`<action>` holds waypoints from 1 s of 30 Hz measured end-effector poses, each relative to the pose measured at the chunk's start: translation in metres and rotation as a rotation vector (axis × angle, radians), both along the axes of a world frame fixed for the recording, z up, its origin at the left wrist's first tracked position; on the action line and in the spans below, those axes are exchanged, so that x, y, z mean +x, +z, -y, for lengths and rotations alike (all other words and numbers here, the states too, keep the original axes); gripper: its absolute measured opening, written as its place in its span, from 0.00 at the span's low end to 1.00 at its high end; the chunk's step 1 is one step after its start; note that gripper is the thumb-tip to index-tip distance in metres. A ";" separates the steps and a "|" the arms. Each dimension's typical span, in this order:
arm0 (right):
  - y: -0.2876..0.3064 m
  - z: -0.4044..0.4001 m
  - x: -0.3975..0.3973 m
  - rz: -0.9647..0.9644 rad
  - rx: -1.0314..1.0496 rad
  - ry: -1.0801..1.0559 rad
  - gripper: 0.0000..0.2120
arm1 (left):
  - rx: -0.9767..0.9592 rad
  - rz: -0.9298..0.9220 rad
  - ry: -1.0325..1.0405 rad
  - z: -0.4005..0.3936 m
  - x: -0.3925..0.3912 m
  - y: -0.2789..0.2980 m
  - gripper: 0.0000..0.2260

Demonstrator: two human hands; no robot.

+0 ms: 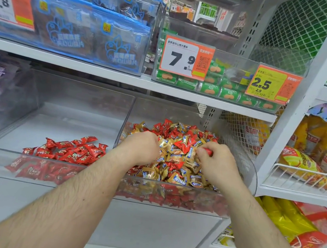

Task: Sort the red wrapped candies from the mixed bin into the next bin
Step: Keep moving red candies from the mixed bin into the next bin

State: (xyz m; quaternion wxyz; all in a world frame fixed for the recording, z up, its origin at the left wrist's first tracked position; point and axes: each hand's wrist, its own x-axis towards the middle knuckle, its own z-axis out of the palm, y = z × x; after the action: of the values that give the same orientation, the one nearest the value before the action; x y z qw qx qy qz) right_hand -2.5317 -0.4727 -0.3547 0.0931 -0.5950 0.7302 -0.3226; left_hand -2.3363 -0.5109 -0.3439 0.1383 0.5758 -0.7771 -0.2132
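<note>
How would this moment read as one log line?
stage: picking | right hand: pinches red candy | left hand: in mixed bin | next bin: red pile

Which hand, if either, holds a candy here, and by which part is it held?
The right hand pinches a red candy between thumb and fingers; which part cannot be told. The left hand is curled in the mixed bin, its contents hidden.
</note>
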 end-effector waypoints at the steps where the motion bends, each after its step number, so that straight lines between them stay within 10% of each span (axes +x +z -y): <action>1: 0.003 -0.001 -0.001 0.070 -0.040 -0.024 0.10 | -0.036 -0.005 0.007 -0.003 -0.003 0.002 0.12; 11: 0.008 0.004 -0.001 0.217 -0.158 -0.142 0.16 | -0.038 0.032 -0.127 0.002 -0.039 -0.013 0.14; 18: 0.008 0.016 0.011 -0.120 0.016 -0.091 0.11 | -0.189 0.008 -0.091 0.012 -0.042 -0.023 0.07; 23: 0.007 0.026 0.033 -0.323 0.156 -0.116 0.21 | -0.338 -0.308 -0.030 0.009 -0.014 -0.001 0.08; 30: 0.008 0.025 0.056 -0.412 0.170 -0.135 0.09 | -0.454 -0.604 0.110 0.002 0.044 0.014 0.12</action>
State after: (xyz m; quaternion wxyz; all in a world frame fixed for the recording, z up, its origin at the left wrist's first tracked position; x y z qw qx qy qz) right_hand -2.4762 -0.4978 -0.3469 -0.0300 -0.5880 0.7966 -0.1369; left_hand -2.2925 -0.5129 -0.3298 0.4964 0.4826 -0.6966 -0.1881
